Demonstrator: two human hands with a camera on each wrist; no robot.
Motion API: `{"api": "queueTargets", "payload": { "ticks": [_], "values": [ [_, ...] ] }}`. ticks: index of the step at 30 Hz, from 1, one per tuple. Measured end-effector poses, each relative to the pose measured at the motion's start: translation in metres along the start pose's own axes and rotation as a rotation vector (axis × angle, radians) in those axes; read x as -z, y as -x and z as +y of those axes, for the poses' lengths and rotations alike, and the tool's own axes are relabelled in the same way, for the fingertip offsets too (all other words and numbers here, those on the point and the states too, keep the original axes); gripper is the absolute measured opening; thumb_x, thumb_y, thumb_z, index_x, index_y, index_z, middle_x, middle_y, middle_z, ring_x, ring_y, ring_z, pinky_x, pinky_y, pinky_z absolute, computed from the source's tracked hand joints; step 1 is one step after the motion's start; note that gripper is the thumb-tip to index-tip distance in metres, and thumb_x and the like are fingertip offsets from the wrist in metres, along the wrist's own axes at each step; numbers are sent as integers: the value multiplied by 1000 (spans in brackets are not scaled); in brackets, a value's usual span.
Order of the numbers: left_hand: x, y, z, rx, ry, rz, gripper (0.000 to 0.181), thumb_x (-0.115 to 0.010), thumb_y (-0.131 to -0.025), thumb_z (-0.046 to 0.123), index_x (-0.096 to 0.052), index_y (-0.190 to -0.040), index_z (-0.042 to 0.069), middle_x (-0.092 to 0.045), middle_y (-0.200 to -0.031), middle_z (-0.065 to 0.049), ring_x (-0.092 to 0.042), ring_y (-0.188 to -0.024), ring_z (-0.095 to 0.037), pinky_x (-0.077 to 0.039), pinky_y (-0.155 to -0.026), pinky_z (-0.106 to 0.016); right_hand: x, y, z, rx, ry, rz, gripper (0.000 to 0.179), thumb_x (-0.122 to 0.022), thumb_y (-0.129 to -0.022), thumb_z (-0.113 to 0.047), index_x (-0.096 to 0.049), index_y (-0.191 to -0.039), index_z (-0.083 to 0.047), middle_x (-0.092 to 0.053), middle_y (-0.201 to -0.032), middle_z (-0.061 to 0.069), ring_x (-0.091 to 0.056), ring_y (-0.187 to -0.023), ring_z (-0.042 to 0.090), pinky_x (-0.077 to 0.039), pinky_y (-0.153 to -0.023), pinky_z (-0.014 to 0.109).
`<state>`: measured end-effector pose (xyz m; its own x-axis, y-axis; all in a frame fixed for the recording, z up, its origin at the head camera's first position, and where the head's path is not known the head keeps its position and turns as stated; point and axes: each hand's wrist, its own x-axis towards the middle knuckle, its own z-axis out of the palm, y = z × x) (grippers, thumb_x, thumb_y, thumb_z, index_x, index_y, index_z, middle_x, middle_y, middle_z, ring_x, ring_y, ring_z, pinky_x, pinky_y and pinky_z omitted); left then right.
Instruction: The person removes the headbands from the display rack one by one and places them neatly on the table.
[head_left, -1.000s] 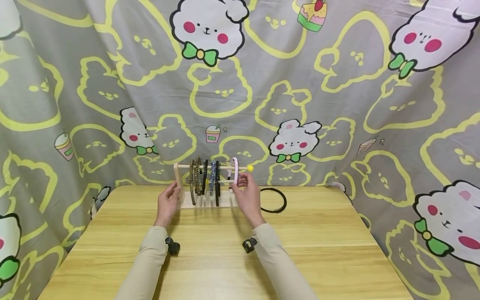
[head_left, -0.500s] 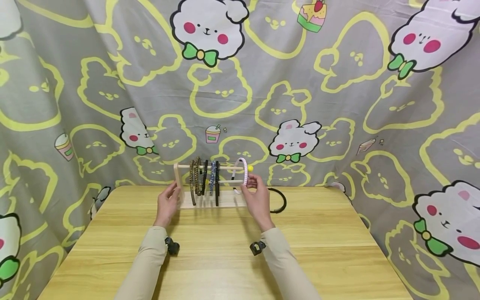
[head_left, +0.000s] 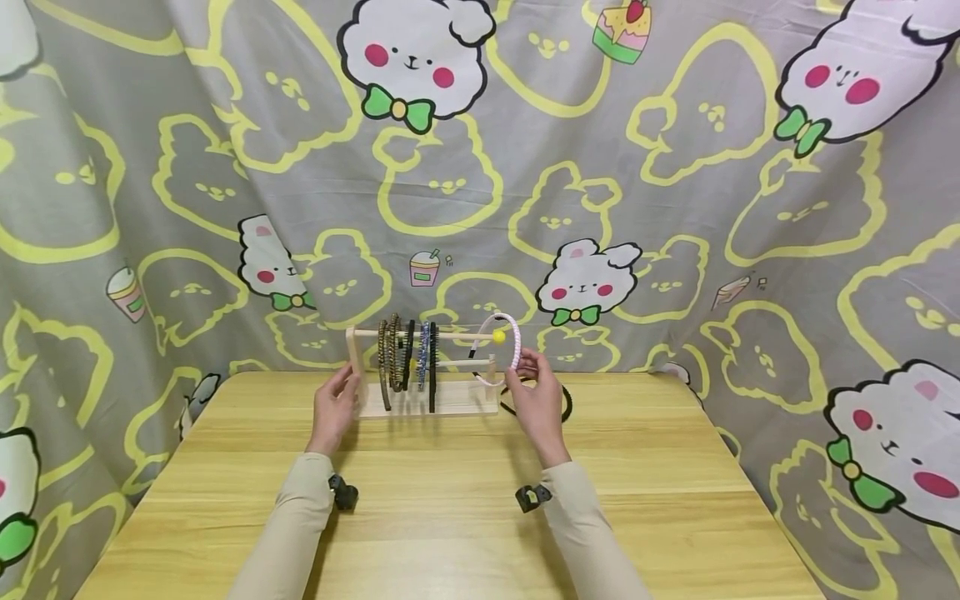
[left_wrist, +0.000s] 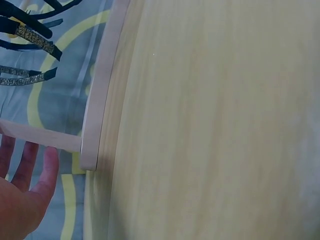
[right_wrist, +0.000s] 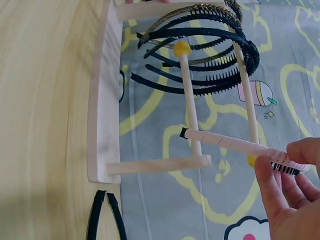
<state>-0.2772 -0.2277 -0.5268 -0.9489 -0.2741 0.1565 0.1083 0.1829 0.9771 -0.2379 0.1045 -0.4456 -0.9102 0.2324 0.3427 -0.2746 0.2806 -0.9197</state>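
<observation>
My right hand (head_left: pixel 538 408) pinches a pale pink wrapped headband (head_left: pixel 516 342) between thumb and fingers at the right end of a wooden headband rack (head_left: pixel 427 406). One dark tip of that headband lies across the shorter rod in the right wrist view; whether it still loops round the upper rod's yellow knob (head_left: pixel 498 337) I cannot tell. Several black, brown and blue headbands (right_wrist: pixel 200 34) hang farther left on the rods. At the rack's left upright (left_wrist: pixel 45 135), the nearly straight fingers of my left hand (left_wrist: pixel 27 195) touch its outer side; its thumb is hidden in the left wrist view.
A black toothed headband (head_left: pixel 567 404) lies on the wooden table (head_left: pixel 420 500), just right of the rack and partly behind my right hand. A grey curtain (head_left: pixel 465 200) with cartoon prints hangs close behind the table and at both sides.
My right hand has drawn the pale pink headband rightward along the rods to the rack's right end, turning it slightly. My left hand stays at the left upright.
</observation>
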Motion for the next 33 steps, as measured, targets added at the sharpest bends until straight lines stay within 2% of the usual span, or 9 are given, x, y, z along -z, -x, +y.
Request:
{"api": "queueTargets", "payload": {
  "ticks": [4,11,15,19,23,27,30,33],
  "values": [
    [0,1,1,3,-4,-5,49,-55,-100,36,-50,-144,16,-54,-141,-15,-52,-123,-28,-51,-89,-20,5,-1,0,-37,-30,13,35,-68,-91,-10,-58,-124,-9,-65,-111,10,-62,-98,20,-60,-75,21],
    [0,1,1,17,2,-7,50,-55,-99,38,-49,-144,17,-54,-141,-15,-53,-123,-28,-52,-94,-30,14,0,0,-94,-140,25,37,-66,-91,-5,-56,-126,-5,-62,-113,14,-61,-101,24,-61,-78,25],
    [0,0,0,3,-1,0,49,-54,-100,36,-49,-144,15,-53,-141,-16,-53,-123,-30,-52,-97,-36,21,1,4,-106,-198,33,38,-65,-91,-3,-54,-128,-1,-60,-113,15,-60,-102,25,-61,-80,28],
    [1,0,0,4,-5,-1,49,-54,-100,36,-49,-144,15,-53,-142,-16,-52,-124,-29,-51,-99,-38,27,2,11,-114,-206,36,39,-65,-92,-5,-53,-129,-1,-59,-118,20,-60,-103,26,-61,-80,26],
    [0,0,0,18,1,-12,51,-55,-99,38,-48,-145,17,-53,-142,-16,-52,-124,-29,-49,-102,-42,35,5,14,-138,-221,43,37,-64,-93,-6,-53,-128,-4,-59,-117,17,-60,-104,28,-61,-80,25],
    [0,-1,0,16,2,-12,50,-55,-100,37,-48,-145,17,-53,-142,-16,-52,-124,-28,-50,-100,-38,46,5,16,-164,-234,52,37,-63,-94,-6,-53,-130,-4,-58,-116,14,-60,-104,28,-60,-81,25],
    [0,-1,0,13,4,-9,49,-55,-100,36,-49,-144,17,-53,-142,-15,-52,-124,-27,-51,-99,-35,55,4,22,-175,-227,65,38,-62,-95,-8,-52,-131,-4,-57,-118,15,-61,-102,23,-60,-82,24],
    [0,0,0,9,11,-13,49,-55,-99,36,-49,-144,17,-53,-141,-15,-52,-124,-27,-50,-101,-40,66,3,25,-191,-231,91,40,-61,-95,-6,-51,-133,-3,-56,-119,15,-61,-100,19,-59,-84,24]
  ]
}}
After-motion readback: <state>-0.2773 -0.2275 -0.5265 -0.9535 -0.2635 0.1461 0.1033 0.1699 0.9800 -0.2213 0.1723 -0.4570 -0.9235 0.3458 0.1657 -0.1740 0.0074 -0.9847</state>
